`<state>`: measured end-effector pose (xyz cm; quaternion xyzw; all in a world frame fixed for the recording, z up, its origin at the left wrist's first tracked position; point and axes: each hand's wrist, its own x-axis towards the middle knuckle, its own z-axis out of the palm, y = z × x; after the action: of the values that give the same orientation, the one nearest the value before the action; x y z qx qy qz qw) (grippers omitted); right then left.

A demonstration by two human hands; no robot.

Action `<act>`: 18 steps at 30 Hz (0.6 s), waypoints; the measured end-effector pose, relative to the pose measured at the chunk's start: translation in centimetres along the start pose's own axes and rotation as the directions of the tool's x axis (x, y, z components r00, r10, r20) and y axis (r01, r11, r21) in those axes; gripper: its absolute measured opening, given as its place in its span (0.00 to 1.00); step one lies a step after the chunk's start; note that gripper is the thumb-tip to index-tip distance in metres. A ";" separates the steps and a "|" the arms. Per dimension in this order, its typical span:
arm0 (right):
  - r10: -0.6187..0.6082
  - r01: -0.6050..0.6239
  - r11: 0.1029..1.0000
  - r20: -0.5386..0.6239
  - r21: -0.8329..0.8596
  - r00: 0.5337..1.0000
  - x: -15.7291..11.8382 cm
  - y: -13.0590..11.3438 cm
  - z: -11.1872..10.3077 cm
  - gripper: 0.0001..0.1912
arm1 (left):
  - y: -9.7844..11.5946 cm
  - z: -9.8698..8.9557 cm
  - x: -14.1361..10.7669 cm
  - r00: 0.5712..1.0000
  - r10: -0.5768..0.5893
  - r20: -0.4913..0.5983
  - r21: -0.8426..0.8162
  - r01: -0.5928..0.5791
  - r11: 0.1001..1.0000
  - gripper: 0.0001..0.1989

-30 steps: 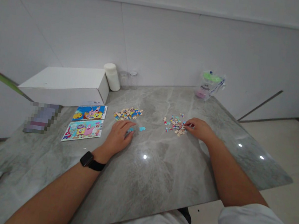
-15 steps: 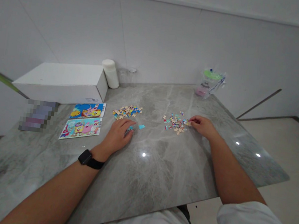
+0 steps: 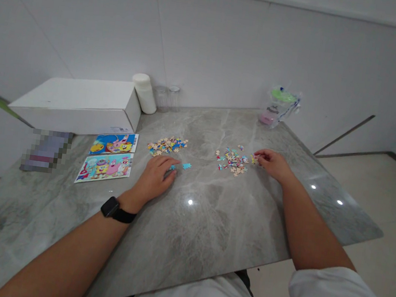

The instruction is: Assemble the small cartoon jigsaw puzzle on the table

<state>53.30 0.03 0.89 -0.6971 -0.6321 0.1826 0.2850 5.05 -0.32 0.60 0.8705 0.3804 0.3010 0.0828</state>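
Two piles of puzzle pieces lie on the grey marbled table (image 3: 186,234): a yellow and blue left pile (image 3: 167,145) and a multicoloured right pile (image 3: 235,160). My left hand (image 3: 157,177) rests just below the left pile, fingers apart, beside a small light blue piece at its fingertips. Another light blue piece (image 3: 187,166) lies right of it. At the right edge of the right pile, my right hand (image 3: 272,164) pinches a yellow and pink puzzle piece (image 3: 254,159). Two cartoon picture cards, a blue upper one (image 3: 114,144) and a lighter lower one (image 3: 105,167), lie to the left.
A white box (image 3: 76,103), a white bottle (image 3: 144,93) and clear glasses (image 3: 173,98) stand at the back left. At the back right is a plastic-wrapped cup with a green lid (image 3: 279,106). A blurred flat object (image 3: 47,150) lies left of the cards.
My right hand has drawn slightly right, away from the right pile, with a yellow and pink piece now showing at its fingertips. The view has shifted a little; my left hand stays put.
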 end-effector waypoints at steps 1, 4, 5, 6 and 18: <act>-0.019 0.020 0.999 -0.005 0.049 1.000 -0.2 -0.6 0.1 0.14 | 0.2 -0.1 0.0 1.000 0.009 -0.004 -0.005 -0.009 1.000 0.15; -0.078 0.080 0.986 -0.019 0.145 0.997 -0.6 -2.1 0.7 0.17 | 0.9 -0.3 0.1 0.999 0.037 -0.002 -0.019 -0.037 0.999 0.15; -0.082 0.084 0.984 -0.022 0.159 0.996 -0.8 -2.3 0.8 0.18 | 1.1 -0.3 0.1 0.999 0.044 0.003 -0.023 -0.044 0.999 0.15; -0.078 0.081 0.982 -0.023 0.168 0.997 -0.9 -2.5 1.0 0.18 | 1.4 -0.4 0.1 0.999 0.050 0.010 -0.026 -0.050 0.998 0.14; -0.093 0.093 0.996 0.106 0.004 0.990 -0.4 -0.3 0.1 0.17 | 1.5 -0.7 -0.1 0.996 0.081 0.034 -0.006 -0.080 0.997 0.12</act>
<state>52.95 -0.35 0.90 -0.6563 -0.6781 0.2057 0.2590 5.48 -1.54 1.70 0.8900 0.3428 0.2900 0.0793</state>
